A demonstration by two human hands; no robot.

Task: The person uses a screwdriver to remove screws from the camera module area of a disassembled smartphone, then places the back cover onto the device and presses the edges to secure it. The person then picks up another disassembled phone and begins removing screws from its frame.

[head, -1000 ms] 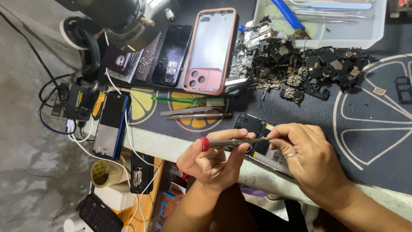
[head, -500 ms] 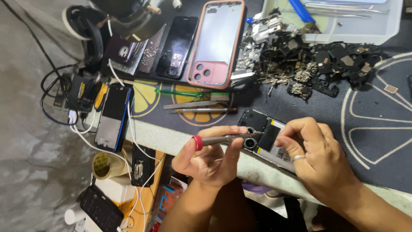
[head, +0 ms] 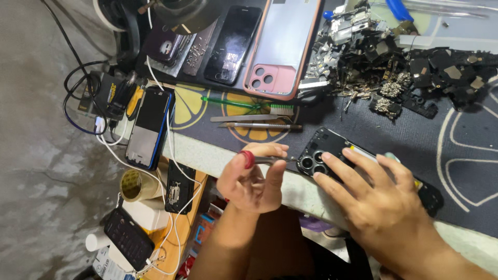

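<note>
Two hands: left [head: 254,179] pinching screwdriver [head: 270,160], right [head: 376,199] flat on phone [head: 332,148].

I see my left hand [head: 252,179] and right hand [head: 381,202] bare, no gloves, both forearms sleeveless; whether the right hand wears a ring, I can't tell here.

Lighting: even, moderately bright, diffuse; the source is not seen. Shadows: soft and short, cast beneath the left hand [head: 254,179] and right hand [head: 384,202] onto the pale edge of the surface [head: 207,153]. Glare: a pale sheen is shown on the clear pink-rimmed phone case [head: 282,44]; faint reflections are noted on the dark phone screen [head: 233,44]. Sharpness: slight motion blur is seen on the right hand's fingertips [head: 326,155]; the heap of small dark parts [head: 404,67] is rendered soft. Distortion: mild wide-angle stretching is observed toward the frame edges.
</note>
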